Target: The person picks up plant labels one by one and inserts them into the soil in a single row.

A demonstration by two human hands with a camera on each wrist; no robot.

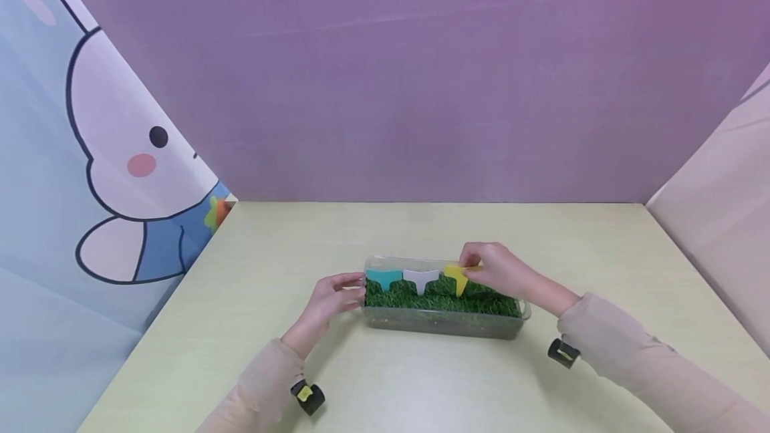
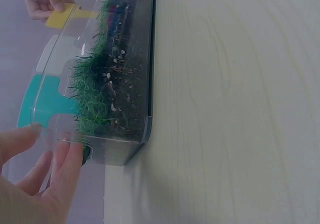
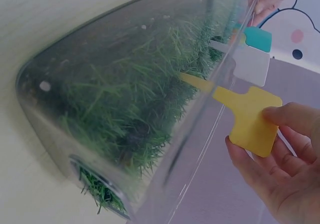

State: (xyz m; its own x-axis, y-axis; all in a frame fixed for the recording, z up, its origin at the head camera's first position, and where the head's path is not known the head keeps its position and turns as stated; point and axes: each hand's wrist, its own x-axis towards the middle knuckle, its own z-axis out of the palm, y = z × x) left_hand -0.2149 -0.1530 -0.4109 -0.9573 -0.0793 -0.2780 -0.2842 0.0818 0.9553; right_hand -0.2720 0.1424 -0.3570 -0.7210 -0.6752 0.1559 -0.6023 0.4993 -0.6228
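Observation:
A long clear plastic box (image 1: 445, 320) stands on the table, filled with green grass (image 1: 421, 300) over dark soil (image 2: 125, 73). My left hand (image 1: 327, 299) holds its left end, thumb and fingers at the end wall and rim. Between thumb and fingers, my right hand (image 1: 498, 269) pinches the wide head of a yellow T-shaped plant label (image 3: 256, 119). The label's narrow stem points down into the grass. Left of it, a white plant label (image 1: 421, 279) and a teal plant label (image 1: 385, 278) stand upright in the grass, touched by neither hand in the head view.
The pale wood table (image 1: 445, 379) stretches around the box. Behind it rises a purple backdrop (image 1: 421, 85), and a cartoon-printed cloth (image 1: 120, 119) hangs at left. An oval opening edged with grass (image 3: 100, 186) shows in the box's right end wall.

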